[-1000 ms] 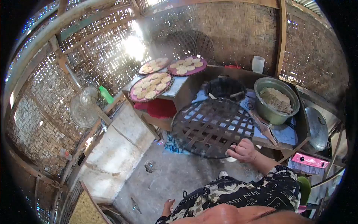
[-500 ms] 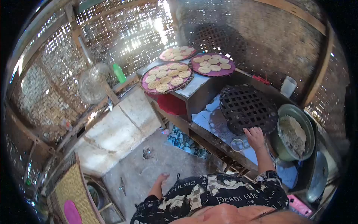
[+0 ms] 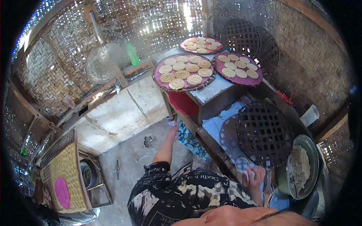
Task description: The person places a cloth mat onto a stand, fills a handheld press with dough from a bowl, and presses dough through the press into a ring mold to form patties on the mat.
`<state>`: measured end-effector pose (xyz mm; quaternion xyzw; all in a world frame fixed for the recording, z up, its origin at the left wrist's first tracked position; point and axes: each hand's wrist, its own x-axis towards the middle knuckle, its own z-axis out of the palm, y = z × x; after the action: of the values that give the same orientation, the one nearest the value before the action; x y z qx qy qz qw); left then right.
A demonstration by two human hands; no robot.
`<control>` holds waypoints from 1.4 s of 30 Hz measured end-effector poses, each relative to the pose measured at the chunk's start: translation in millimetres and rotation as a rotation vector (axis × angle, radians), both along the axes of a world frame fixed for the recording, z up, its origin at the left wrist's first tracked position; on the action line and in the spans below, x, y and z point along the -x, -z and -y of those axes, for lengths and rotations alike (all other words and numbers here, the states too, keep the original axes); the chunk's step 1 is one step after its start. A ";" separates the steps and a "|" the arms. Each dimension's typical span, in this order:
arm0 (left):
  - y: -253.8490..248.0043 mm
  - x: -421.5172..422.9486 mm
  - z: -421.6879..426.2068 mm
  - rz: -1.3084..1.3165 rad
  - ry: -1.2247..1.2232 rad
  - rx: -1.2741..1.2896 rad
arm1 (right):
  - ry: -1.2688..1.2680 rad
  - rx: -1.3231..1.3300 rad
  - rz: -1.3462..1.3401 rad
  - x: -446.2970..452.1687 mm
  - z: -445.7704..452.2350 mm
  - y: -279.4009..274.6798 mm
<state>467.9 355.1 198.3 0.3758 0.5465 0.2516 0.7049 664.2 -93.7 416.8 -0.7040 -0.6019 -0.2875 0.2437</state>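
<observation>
Arms: since the earlier frame the right hand (image 3: 255,180) had drawn back off the dark rack (image 3: 264,133), the left hand (image 3: 173,132) had swung forward, and the view had turned leftward.
Counter (image 3: 213,147): it ran from the trays at the far end, past the rack, to the basin on the right.
Rack: it lay on the counter, roughly round, a little longer away from the body than across; the right hand was much nearer to it than the left.
Front tray (image 3: 157,79): it sat ahead of the left hand, well apart from it, covered with flat round cakes (image 3: 180,74).
Green basin (image 3: 284,177): it stood just right of the right hand, with pale mash (image 3: 299,165) inside.
Left grip: fingers apart, nothing seen between them, pointing forward.
Right grip: fingers bent just beside the rack's near edge; whether they were clamped on anything could not be told.
Clear cup (image 3: 241,164): it was just ahead and left of the right fingers, and contact was unclear.
White patch (image 3: 247,174): it showed at those fingertips, too small to identify.
</observation>
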 end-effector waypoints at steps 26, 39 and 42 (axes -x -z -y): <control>-7.4 -38.7 -192.4 -0.773 0.418 -0.857 | 0.314 0.190 -0.265 85.8 -118.4 -0.4; 44.2 -44.3 -211.7 -0.541 0.058 -0.718 | 0.241 0.294 -0.350 97.6 -162.2 15.1; 4.2 -38.9 -200.9 -0.491 -0.046 -0.803 | 0.249 0.304 -0.350 99.3 -160.5 20.6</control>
<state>506.7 555.9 194.1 0.6549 0.5646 0.3623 0.3480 564.9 66.8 396.1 -0.8402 -0.4956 -0.0953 0.1982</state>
